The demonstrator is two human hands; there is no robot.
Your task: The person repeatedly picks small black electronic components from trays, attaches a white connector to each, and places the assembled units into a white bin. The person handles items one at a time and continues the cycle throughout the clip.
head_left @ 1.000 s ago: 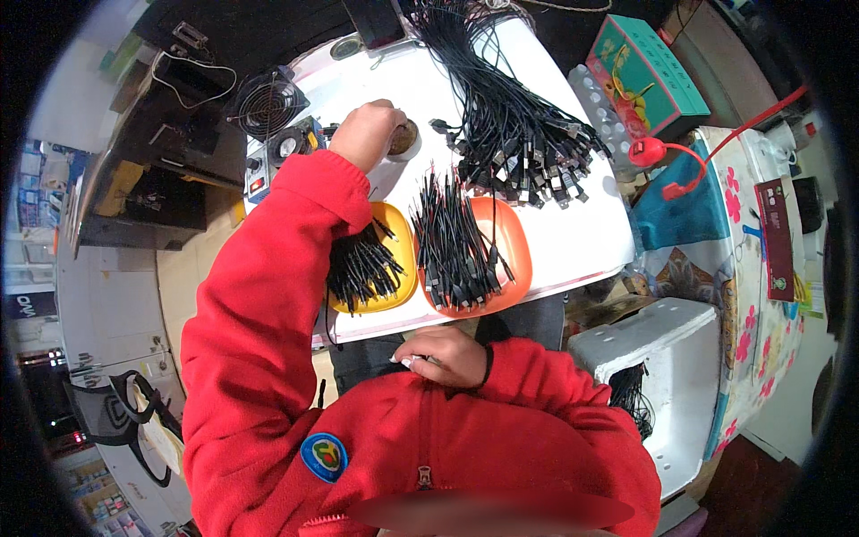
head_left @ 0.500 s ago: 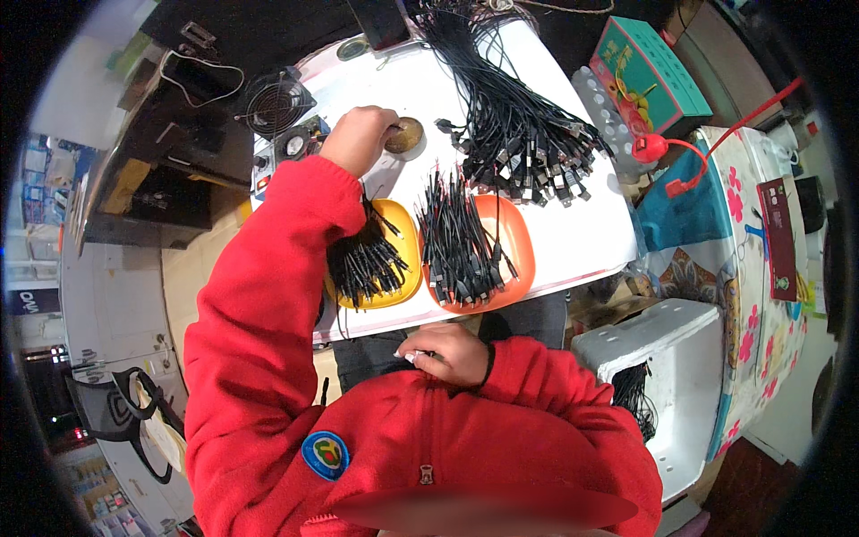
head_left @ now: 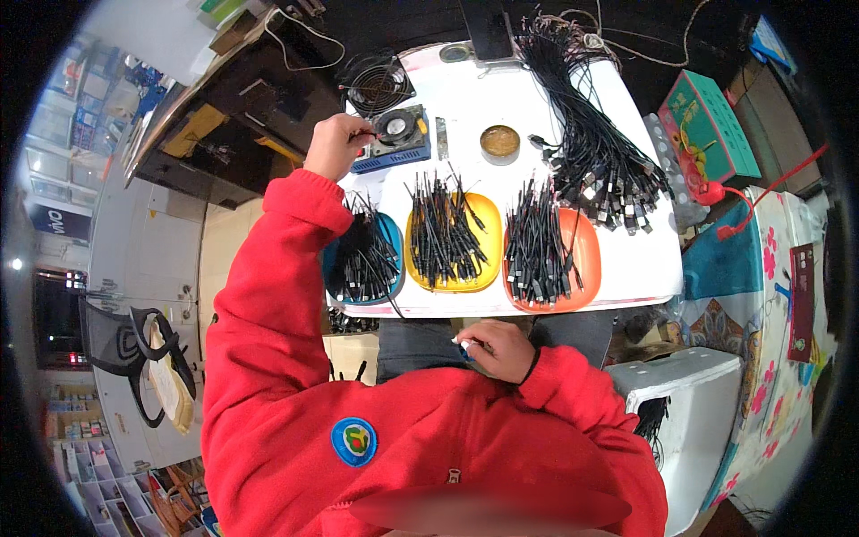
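My left hand (head_left: 335,147) is closed in a pinch at the left side of a small blue boxy device (head_left: 394,157) with a round black part on top. Anything between its fingertips is too small to make out. In front of my lap, below the table edge, my right hand (head_left: 503,351) is closed on a small white thing (head_left: 462,341). Black cables with thin bare ends lie in a blue tray (head_left: 395,234), a yellow tray (head_left: 489,240) and an orange tray (head_left: 586,259). A round tin (head_left: 500,141) of brown material sits behind them.
A large bundle of black USB cables (head_left: 595,134) covers the table's right side. Behind the blue device stands a black fan (head_left: 376,85). A green box (head_left: 711,125) is at far right, with a red cord (head_left: 769,183) nearby. A white foam box (head_left: 680,376) stands lower right.
My left hand has moved from the round tin to the blue device on the left. The view has shifted left, so the blue tray now shows. My right hand stays near my lap.
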